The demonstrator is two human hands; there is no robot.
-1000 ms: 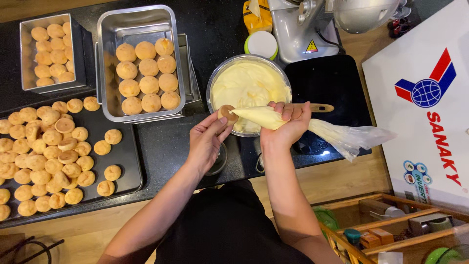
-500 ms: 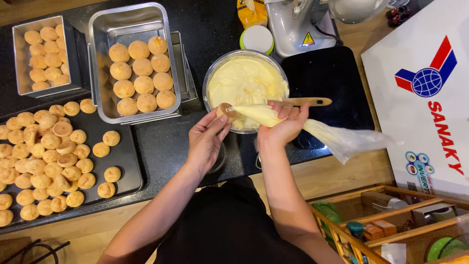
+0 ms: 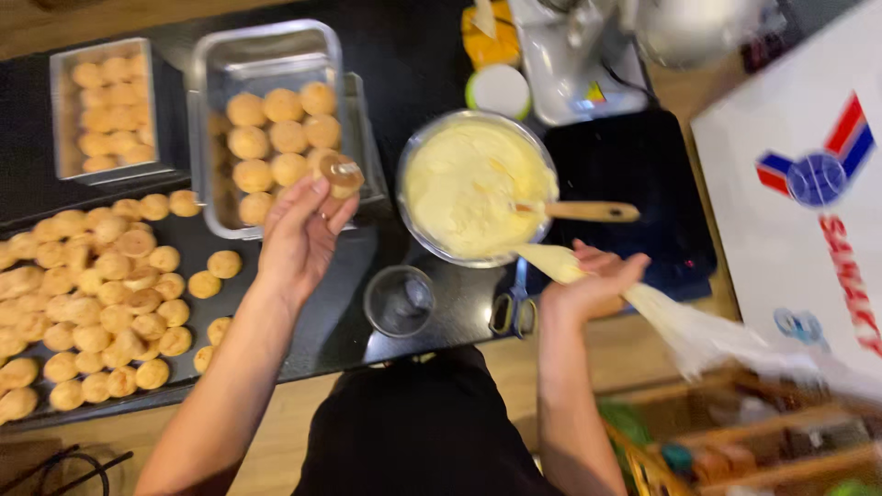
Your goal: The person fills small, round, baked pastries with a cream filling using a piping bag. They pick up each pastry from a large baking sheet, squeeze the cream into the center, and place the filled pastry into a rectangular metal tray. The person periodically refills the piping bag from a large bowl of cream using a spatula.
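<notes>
My left hand [image 3: 299, 230] pinched a filled puff [image 3: 342, 174] over the metal tray [image 3: 207, 138], my right hand [image 3: 593, 280] gripped the piping bag [image 3: 661, 312] beside the cream bowl [image 3: 478, 188]

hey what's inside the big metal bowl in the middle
The metal bowl is nearly full of pale yellow cream, with a wooden-handled utensil stuck in it. Its working end is buried in the cream, so its type can't be told.

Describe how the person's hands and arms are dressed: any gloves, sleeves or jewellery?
Both arms are bare from wrist to past the elbow, with no sleeves showing. The left hand and right hand wear no gloves. No watch or bracelet shows on either wrist; the picture is too blurred to rule out rings.
</notes>
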